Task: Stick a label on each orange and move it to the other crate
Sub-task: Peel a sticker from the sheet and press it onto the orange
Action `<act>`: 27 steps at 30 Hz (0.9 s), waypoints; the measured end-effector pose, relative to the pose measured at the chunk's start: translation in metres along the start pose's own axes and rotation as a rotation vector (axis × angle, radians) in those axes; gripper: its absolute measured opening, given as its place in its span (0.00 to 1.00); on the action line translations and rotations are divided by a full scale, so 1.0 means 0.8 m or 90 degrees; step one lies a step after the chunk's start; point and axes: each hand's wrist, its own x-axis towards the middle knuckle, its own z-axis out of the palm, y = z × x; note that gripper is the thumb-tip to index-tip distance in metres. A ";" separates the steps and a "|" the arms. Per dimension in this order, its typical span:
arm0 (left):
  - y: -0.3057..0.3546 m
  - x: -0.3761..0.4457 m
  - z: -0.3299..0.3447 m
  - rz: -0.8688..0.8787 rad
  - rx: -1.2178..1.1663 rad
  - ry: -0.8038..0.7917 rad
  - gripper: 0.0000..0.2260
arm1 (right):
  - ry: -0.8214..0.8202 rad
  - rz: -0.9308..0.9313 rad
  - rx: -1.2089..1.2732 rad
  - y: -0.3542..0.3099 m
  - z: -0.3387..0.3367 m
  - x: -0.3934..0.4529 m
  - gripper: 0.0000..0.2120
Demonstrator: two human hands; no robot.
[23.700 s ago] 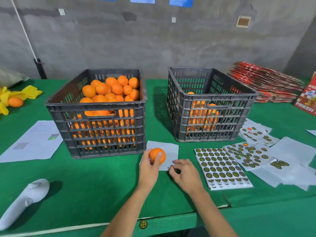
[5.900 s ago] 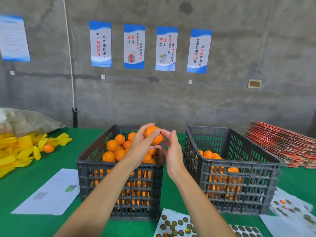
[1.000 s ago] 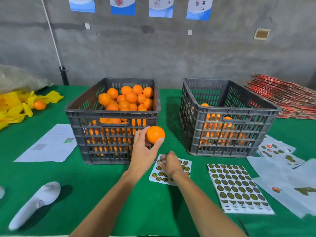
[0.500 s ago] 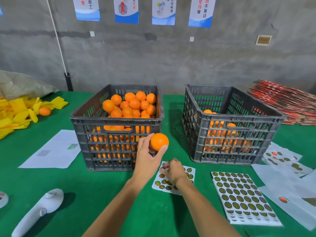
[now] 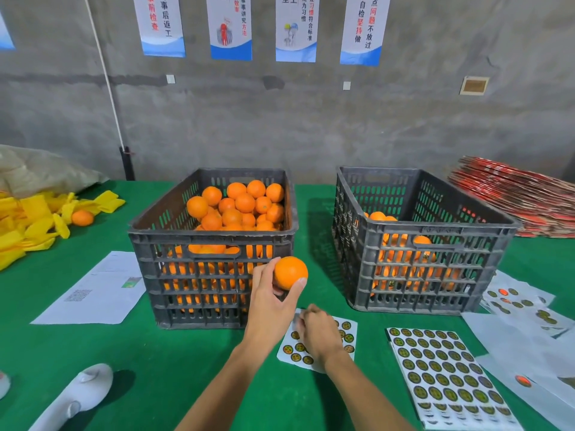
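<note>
Green gap between left crate, right crate open.

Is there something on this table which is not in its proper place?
Yes. One orange lies loose among the yellow wrappers at the far left, outside both crates. Used sticker sheets lie scattered at the right edge.

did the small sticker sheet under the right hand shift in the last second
No. The small white sticker sheet lies in the same spot before the gap between the two grey plastic crates.

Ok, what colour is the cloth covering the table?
Green: the table cloth shows plainly in the head view.
</note>
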 end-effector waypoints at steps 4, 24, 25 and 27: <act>0.001 -0.001 0.002 0.002 -0.006 0.005 0.29 | 0.053 0.088 0.197 0.006 -0.004 0.000 0.13; 0.025 0.007 0.007 -0.096 -0.041 -0.005 0.27 | 0.394 -0.075 0.367 -0.016 -0.117 -0.005 0.09; 0.025 0.008 0.006 -0.097 -0.048 -0.011 0.28 | 0.391 -0.084 0.369 -0.015 -0.117 -0.005 0.09; 0.023 0.008 0.002 -0.098 -0.075 -0.026 0.28 | 0.378 -0.119 0.376 -0.011 -0.119 -0.006 0.09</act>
